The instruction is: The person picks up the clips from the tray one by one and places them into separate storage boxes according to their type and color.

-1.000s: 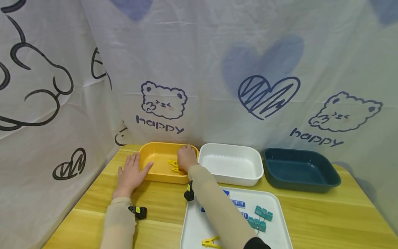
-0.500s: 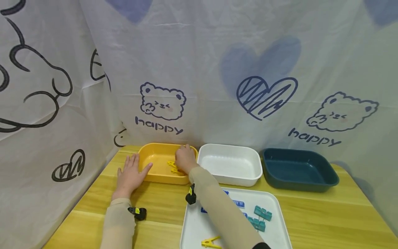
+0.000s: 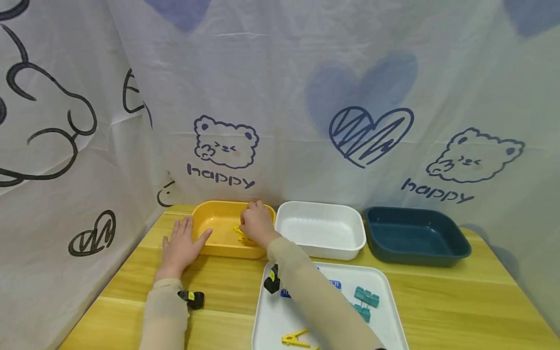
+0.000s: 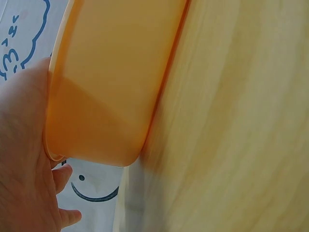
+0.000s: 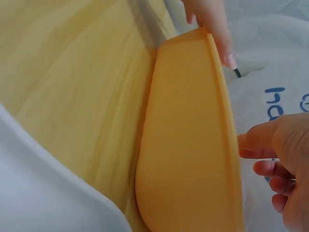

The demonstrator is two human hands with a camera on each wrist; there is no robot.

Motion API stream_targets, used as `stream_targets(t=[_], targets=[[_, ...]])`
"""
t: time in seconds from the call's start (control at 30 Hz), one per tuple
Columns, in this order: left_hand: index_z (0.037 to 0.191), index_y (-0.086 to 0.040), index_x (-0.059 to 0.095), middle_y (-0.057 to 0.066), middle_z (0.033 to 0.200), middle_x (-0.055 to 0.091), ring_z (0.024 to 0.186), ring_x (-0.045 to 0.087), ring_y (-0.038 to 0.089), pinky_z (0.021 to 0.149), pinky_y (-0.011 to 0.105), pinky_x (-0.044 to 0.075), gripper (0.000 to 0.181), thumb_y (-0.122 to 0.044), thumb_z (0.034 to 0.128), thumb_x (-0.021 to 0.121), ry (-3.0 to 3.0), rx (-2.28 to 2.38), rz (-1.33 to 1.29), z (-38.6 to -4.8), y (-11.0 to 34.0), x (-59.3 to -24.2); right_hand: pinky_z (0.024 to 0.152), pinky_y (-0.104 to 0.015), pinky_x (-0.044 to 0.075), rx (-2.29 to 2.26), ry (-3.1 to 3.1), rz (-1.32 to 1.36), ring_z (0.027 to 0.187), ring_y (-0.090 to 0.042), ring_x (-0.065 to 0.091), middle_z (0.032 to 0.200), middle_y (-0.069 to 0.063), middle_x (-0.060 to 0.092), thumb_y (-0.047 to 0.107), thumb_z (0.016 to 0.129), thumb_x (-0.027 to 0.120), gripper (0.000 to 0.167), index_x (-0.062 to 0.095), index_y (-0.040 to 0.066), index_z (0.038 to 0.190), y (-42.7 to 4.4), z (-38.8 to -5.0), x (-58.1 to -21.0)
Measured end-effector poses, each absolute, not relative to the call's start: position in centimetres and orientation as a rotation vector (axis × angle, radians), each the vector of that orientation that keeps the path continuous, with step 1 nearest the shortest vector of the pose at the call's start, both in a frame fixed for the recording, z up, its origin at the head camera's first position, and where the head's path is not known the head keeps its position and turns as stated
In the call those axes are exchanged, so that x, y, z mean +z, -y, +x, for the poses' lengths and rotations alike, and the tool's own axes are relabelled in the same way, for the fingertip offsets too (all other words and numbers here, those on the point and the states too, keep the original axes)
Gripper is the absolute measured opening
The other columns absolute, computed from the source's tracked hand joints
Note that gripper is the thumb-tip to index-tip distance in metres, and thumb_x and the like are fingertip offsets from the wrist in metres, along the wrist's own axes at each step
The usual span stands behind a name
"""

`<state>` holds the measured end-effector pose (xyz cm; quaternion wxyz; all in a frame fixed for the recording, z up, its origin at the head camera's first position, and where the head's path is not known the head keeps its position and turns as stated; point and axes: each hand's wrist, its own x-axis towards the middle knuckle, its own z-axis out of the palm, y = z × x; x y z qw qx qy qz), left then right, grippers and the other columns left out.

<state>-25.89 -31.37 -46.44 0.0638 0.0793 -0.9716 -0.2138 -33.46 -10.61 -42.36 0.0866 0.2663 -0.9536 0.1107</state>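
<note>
My left hand (image 3: pixel 178 250) rests against the left end of the yellow bin (image 3: pixel 209 249), fingers stretched out and thumb over the rim. In the left wrist view that hand (image 4: pixel 24 150) lies along the bin's rim. My right hand (image 3: pixel 258 224) reaches into the bin's right part, over yellow clips (image 3: pixel 241 235) that it partly covers. In the right wrist view the right hand (image 5: pixel 289 164) has curled fingers, and the tip of its thumb or forefinger passes behind the bin wall (image 5: pixel 188 140). Whether it pinches a clip is hidden.
A white bin (image 3: pixel 321 252) stands beside the yellow one, then a dark teal bin (image 3: pixel 420 257). In front, a white tray (image 3: pixel 387 311) carries blue clips (image 3: pixel 335 285), teal clips (image 3: pixel 366 296) and a yellow clip (image 3: pixel 295 338). A printed cloth (image 3: pixel 280 160) hangs behind the table.
My right hand has shifted slightly left within the yellow bin, covering more of the yellow clips. The left hand stays at the bin's end. The head view has turned a little.
</note>
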Motion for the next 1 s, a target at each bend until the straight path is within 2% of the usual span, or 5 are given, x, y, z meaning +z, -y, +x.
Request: stream_targets(t=[0.37, 1.0], targets=[[0.156, -0.001, 0.008, 0.025, 0.162, 0.008, 0.15, 0.0, 0.045, 0.112, 0.074, 0.0, 0.098, -0.074, 0.0929, 0.027, 2.929, -0.665, 0.231, -25.8, 31.3, -46.2, 0.086, -0.032, 0.041, 0.351, 2.745, 0.852, 0.095, -0.019, 0.045, 0.097, -0.001, 0.06, 0.03, 0.088, 0.071, 0.014, 0.071, 0.017, 0.083, 8.0, -30.7, -40.5], [0.156, 0.0, 0.007, 0.025, 0.162, 0.007, 0.15, -0.001, 0.046, 0.112, 0.074, 0.0, 0.098, -0.073, 0.0933, 0.027, 2.94, -0.669, 0.238, -25.9, 31.3, -46.4, 0.086, -0.028, 0.042, 0.616, 2.79, 0.743, 0.097, -0.016, 0.042, 0.1, 0.002, 0.057, 0.031, 0.085, 0.075, 0.014, 0.07, 0.018, 0.083, 3.5, -26.4, -38.9]])
